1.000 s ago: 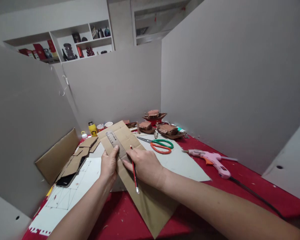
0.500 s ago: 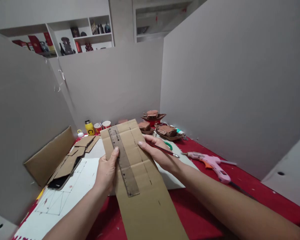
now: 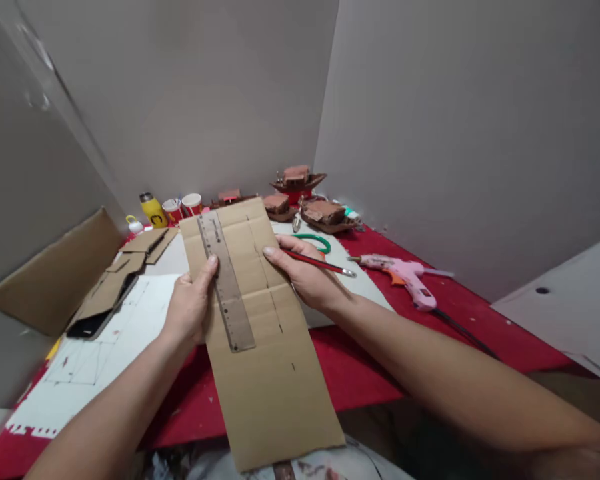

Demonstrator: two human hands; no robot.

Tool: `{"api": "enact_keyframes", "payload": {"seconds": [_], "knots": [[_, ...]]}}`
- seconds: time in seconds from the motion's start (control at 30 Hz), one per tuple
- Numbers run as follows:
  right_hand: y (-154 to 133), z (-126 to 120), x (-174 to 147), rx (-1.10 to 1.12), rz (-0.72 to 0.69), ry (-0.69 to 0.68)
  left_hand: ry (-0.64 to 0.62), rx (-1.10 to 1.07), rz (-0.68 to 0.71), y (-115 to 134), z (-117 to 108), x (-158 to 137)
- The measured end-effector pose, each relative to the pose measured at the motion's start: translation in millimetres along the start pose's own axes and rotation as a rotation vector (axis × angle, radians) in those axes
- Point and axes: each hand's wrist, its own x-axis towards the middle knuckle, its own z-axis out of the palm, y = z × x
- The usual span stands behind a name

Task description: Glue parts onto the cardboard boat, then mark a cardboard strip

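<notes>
A long piece of cardboard [image 3: 275, 400] is held up between my two hands, tilted, its lower end near my lap. Pencil lines run down its right half. My left hand [image 3: 193, 297] grips the left edge, its thumb pressing a clear plastic ruler [image 3: 230, 300] flat on the cardboard. My right hand [image 3: 303, 270] is closed on the right edge, thumb on top near the drawn line. A dark red pencil [image 3: 325, 263] is also tucked in that hand, its end pointing right. The fingers behind the cardboard are hidden.
On the red cloth [image 3: 375, 367] at right lies a pink glue gun [image 3: 405, 273]. Brown model boats [image 3: 325, 213] and a yellow bottle [image 3: 153, 210] stand at the back. Cut cardboard pieces [image 3: 110, 280] and a white sheet with drawings [image 3: 150, 320] lie left. Green-handled scissors [image 3: 320, 241] sit behind my right hand.
My view has tipped downward, so the shelves are out of sight and the cardboard's lower end now shows. Both hands keep their hold on the cardboard, ruler and pencil.
</notes>
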Motion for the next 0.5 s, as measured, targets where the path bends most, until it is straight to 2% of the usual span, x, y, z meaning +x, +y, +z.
{"api": "enact_keyframes", "payload": {"seconds": [0.5], "knots": [[12, 4, -5, 0.027, 0.182, -0.095, 0.033, -0.003, 0.01, 1, -14, 27]]}}
